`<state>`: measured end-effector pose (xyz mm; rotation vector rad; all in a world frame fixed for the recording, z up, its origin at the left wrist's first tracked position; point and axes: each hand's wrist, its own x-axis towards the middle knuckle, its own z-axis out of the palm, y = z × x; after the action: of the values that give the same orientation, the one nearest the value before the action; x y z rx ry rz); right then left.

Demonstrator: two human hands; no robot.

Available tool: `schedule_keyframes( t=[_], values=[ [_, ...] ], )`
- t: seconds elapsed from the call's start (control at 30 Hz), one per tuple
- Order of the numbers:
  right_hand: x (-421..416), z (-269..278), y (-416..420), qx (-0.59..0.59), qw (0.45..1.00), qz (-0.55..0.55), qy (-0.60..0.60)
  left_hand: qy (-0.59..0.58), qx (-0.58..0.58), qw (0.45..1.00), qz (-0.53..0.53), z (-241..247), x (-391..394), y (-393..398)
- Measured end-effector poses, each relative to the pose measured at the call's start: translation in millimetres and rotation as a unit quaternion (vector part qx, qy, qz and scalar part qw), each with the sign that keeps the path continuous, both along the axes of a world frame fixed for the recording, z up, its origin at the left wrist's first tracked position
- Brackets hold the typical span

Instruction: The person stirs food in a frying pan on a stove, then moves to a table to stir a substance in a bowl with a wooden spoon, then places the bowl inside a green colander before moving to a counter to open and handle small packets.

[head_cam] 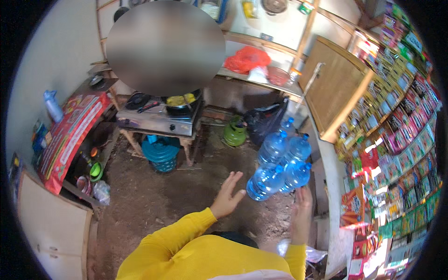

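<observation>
My left hand (226, 200) reaches forward over the dirt floor, thumb apart from the fingers, with nothing in it. It is just left of a cluster of large clear-blue plastic water bottles with blue caps. The nearest bottle (265, 182) stands closest to that hand, with a visible gap between. My right hand (302, 206) is raised with nothing visible in it, just below the front right bottle (295, 175); whether it touches that bottle, I cannot tell. Behind these stand a back left bottle (272, 147) and a back right bottle (298, 147).
A gas stove (157, 117) on a wooden stand holds a pan of yellow food (178, 100). Below sits a teal lidded bucket (161, 154). A green gas cylinder (235, 132) and black plastic bag (262, 120) stand behind the bottles. Hanging sachets (402, 140) line the right.
</observation>
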<state>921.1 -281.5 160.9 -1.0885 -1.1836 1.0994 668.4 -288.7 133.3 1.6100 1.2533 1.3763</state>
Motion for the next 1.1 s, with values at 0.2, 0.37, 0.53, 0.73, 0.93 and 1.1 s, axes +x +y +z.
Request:
schedule_keyframes(
  t=[0.2,0.37,0.53,0.73,0.93,1.1],
  values=[
    [-197.8,-22.4,51.4,-0.230,0.863,0.356,0.275,0.123,0.122,0.984,0.027,-2.5,-23.3,26.8],
    [-248.9,-39.9,100.3,-0.293,0.785,0.436,0.330,0.376,0.049,0.916,0.131,-38.7,-109.7,61.1],
    [-289.7,-26.2,159.9,-0.248,0.797,0.501,0.227,-0.118,-0.160,0.951,0.235,-120.9,-160.9,102.8],
    [-351.3,-59.1,204.5,0.112,0.765,0.634,-0.023,-0.656,-0.117,0.727,0.167,-80.5,-174.0,148.0],
    [-381.9,-118.3,268.4,0.177,0.732,0.527,-0.394,-0.663,0.055,0.733,0.143,-2.3,-234.9,138.1],
    [-441.1,-127.6,267.9,-0.288,0.759,0.579,-0.078,-0.376,0.064,0.892,0.242,11.6,-276.0,166.6]
  ],
)
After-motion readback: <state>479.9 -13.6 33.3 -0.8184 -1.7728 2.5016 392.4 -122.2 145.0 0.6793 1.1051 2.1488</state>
